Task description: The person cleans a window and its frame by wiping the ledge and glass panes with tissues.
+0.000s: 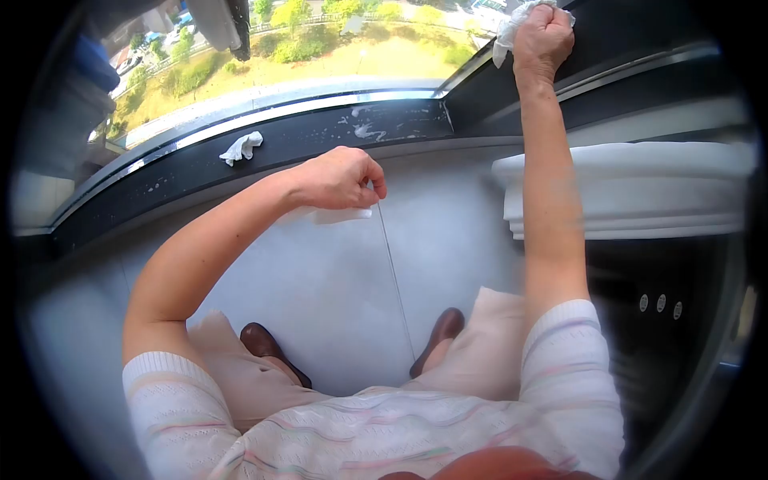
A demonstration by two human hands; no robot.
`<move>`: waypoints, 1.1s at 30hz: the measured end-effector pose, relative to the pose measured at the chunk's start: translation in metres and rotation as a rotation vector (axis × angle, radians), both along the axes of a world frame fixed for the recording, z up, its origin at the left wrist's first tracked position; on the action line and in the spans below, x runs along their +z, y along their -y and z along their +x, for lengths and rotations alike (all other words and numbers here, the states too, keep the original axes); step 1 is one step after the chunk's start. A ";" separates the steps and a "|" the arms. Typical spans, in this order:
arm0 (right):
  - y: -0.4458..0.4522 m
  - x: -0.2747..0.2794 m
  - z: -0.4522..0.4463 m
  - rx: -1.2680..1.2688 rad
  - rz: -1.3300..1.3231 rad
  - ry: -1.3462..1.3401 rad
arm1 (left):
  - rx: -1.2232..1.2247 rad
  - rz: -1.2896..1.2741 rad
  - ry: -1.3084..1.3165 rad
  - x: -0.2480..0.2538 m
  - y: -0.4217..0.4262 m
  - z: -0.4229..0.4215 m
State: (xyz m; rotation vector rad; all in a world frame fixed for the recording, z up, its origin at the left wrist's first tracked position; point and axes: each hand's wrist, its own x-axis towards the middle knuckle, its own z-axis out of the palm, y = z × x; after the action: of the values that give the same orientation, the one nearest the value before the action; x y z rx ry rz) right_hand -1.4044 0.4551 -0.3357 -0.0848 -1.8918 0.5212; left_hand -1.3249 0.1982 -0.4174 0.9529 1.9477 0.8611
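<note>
At the upper right, my right hand [544,40] is closed round a crumpled white tissue [507,34] and presses it to the dark window frame [488,100]. My left hand [344,178] hovers over the grey floor in the middle, fingers curled and pinched together. A flat white sheet of tissue [344,216] shows just beneath those fingers; the hand hides where it is gripped. Left of that hand, another crumpled tissue [242,148] lies on the dark sill [320,132]. White smears [364,130] mark the sill near the corner.
Beyond the glass [320,72] are trees and grass far below. Dark hanging fabric [220,28] shows at the upper left. A white ribbed fixture [632,192] stands at the right above a dark panel [640,272]. Brown shoes [268,348] stand on the tiled floor [336,304].
</note>
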 end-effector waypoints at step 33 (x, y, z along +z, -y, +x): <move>-0.002 -0.015 0.020 0.361 0.000 0.791 | 0.020 0.060 -0.034 -0.007 0.010 -0.015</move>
State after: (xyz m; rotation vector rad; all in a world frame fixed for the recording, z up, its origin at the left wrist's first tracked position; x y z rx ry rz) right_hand -1.3842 0.4571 -0.3510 0.0664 -2.7046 0.8106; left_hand -1.3395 0.1882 -0.4248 0.9902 1.9733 0.9249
